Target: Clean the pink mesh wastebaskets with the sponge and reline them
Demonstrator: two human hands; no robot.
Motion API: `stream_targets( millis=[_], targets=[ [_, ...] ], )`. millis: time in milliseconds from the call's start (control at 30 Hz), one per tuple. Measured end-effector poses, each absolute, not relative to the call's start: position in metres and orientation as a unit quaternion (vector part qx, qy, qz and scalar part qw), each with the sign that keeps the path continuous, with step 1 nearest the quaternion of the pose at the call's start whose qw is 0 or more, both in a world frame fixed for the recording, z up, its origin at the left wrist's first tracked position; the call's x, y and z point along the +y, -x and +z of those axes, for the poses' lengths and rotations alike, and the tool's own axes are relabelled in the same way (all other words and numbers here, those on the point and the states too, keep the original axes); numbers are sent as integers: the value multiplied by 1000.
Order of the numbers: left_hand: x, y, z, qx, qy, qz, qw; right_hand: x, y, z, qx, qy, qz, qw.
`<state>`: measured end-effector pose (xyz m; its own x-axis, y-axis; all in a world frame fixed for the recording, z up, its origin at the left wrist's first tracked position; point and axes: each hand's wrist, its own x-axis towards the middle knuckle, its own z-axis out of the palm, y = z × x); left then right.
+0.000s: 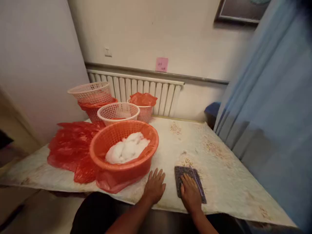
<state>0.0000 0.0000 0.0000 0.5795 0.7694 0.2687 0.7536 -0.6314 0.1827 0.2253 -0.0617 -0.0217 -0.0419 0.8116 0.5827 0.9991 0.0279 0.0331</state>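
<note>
Both hands lie flat at the near edge of the worktop (219, 169). The right hand (191, 195) presses palm-down on a grey cloth (186, 174), fingers spread, gripping nothing — the cloth lies flat beneath it. The left hand (154, 188) rests open on bare surface just beside the orange basket (124, 146), which holds a white lump (126, 150). Red bags (70, 143) lie left.
</note>
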Motion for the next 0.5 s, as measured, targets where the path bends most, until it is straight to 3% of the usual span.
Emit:
stream_targets(
  millis=[500],
  targets=[
    [2, 8, 7, 425, -890, 164, 17, -62, -216, -17, -681, 666, -215, 214]
  ],
)
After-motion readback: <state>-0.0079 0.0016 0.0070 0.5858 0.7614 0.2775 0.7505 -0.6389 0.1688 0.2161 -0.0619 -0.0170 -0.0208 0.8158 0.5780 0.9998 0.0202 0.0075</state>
